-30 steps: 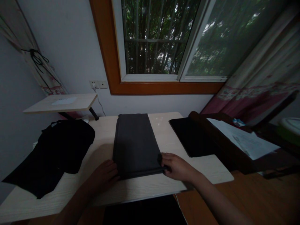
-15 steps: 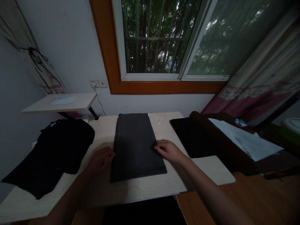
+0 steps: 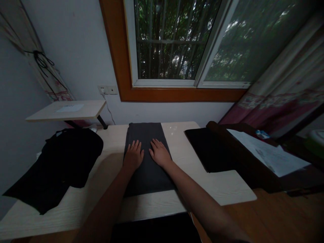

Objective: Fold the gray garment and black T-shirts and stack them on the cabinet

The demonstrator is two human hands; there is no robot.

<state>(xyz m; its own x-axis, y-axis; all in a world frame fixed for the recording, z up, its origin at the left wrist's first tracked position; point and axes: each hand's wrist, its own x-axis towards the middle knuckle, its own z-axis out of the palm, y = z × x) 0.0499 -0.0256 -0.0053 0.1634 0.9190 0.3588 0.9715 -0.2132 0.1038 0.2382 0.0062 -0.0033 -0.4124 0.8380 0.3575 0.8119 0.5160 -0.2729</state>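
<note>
L hand (image 3: 134,156) & R hand (image 3: 160,153) now moved inward, flat on grey cloth (image 3: 149,179) btwn front/back edges of table (image 3: 177,141), gripping nil, prob. smoothing.

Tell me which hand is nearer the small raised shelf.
Left: the left hand lies on the grey cloth, right of the shelf; the right hand lies farther right.

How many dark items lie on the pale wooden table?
3: folded dark-grey cloth in the middle, under the left hand and right hand; crumpled black fabric heap at left; flat black rectangular item at right. More could be hidden underneath.
</note>
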